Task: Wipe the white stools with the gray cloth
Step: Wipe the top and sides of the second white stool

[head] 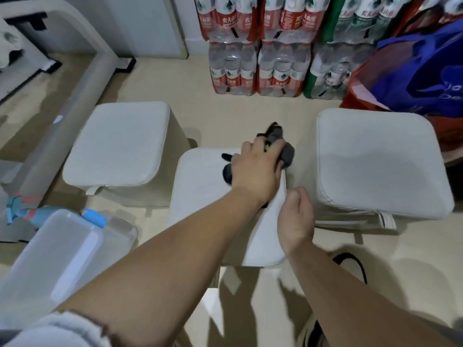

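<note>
Three white stools stand on the floor: one at the left (117, 144), one in the middle (200, 186), one at the right (380, 166). My left hand (253, 174) grips the bunched gray cloth (285, 151) on the far right part of the middle stool's seat. My right hand (297, 216) holds the right edge of that same seat, fingers curled over it. Part of the cloth is hidden under my left hand.
Packs of bottled water (265, 68) are stacked at the back. A blue and red bag (421, 78) sits behind the right stool. A clear plastic bin (62, 256) and a blue-handled tool (32, 214) lie at the left. A pale table leg (82, 78) runs along the far left.
</note>
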Available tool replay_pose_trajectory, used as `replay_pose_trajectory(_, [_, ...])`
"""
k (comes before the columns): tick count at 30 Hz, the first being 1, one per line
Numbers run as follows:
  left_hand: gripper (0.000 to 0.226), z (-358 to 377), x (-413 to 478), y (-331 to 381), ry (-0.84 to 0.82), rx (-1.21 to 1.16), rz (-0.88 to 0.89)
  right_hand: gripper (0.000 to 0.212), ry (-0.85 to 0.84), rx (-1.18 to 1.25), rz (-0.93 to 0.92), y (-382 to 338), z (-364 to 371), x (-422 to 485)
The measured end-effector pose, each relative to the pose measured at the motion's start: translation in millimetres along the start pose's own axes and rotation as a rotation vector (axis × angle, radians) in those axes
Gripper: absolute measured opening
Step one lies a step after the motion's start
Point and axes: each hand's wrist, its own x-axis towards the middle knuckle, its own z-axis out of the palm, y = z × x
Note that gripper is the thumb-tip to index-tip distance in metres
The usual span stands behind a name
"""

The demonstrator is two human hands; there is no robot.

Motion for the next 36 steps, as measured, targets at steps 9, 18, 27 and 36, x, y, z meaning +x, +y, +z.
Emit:
replay_pose_trajectory(9, [0.046,-26,-123,-11,-0.108,-0.177,0.225,0.039,-0.026,0.326,0.329,-19,-13,10])
replay_pose_trajectory(18, [0.045,-55,-108,-131,-0.059,0.053,-0.118,0.051,-0.087,0.158,0.038,-17,-10,9])
replay_pose_trajectory(27, [0.046,-50,-134,-70,-0.187,-0.121,0.450,0.040,-0.114,0.216,0.192,-18,-8,31])
replay_pose_trajectory(36, [0.039,-22,8,-43,-0.025,0.012,-0.404,0.035,-0.228,0.287,0.208,-15,-15,36])
